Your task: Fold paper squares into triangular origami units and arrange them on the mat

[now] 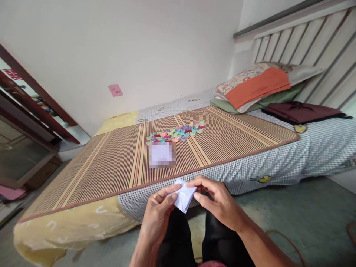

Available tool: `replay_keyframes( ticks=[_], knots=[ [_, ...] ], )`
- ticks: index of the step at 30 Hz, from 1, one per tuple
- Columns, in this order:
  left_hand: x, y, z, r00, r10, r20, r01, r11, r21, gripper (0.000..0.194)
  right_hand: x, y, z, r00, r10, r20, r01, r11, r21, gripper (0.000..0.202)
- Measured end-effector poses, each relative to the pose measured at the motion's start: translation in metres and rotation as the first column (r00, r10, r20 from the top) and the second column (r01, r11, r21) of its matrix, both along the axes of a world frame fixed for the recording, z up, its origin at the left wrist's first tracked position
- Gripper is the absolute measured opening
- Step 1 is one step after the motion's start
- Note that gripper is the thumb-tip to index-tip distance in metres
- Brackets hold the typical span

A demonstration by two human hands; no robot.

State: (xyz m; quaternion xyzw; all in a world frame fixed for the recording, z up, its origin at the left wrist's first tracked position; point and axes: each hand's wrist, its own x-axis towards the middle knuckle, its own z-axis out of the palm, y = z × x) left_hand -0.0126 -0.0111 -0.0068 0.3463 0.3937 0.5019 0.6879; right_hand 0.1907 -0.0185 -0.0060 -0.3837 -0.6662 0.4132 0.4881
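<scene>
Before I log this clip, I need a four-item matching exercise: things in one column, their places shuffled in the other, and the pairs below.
Things
1. Pale folded paper
2. Pink card
3. Orange cloth
4. Small multicoloured papers

Places
A. Clustered on the striped mat
B. Touched by the left hand and right hand
C. In the pile beside the white slatted panel
D. Flat against the wall

Pairs: 1-B, 2-D, 3-C, 4-A

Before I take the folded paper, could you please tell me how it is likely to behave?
The folded paper is probably very light, being small beside the left hand and right hand holding it. Layers along its lower right edge suggest some stiffness, though, being merely creased, it may spring open.
</scene>
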Motion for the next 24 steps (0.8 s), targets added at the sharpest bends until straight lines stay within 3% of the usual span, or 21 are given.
replay_keyframes(
  ticks=[17,24],
  knots=[
    [0.0022,0.0000,0.0009,1.000,-0.014,-0.001,0.014,1.000,-0.023,0.034,-0.0026,-0.0019,-0.0043,0.999,0.027,0.021,-0.026,0.999,-0.043,0.025],
    [0.0016,-0.0016,-0.0029,1.000,-0.027,-0.007,0.027,1.000,-0.014,0.035,-0.0036,-0.0034,-0.0036,0.999,-0.015,0.050,0.017,0.999,-0.050,0.011]
  ],
)
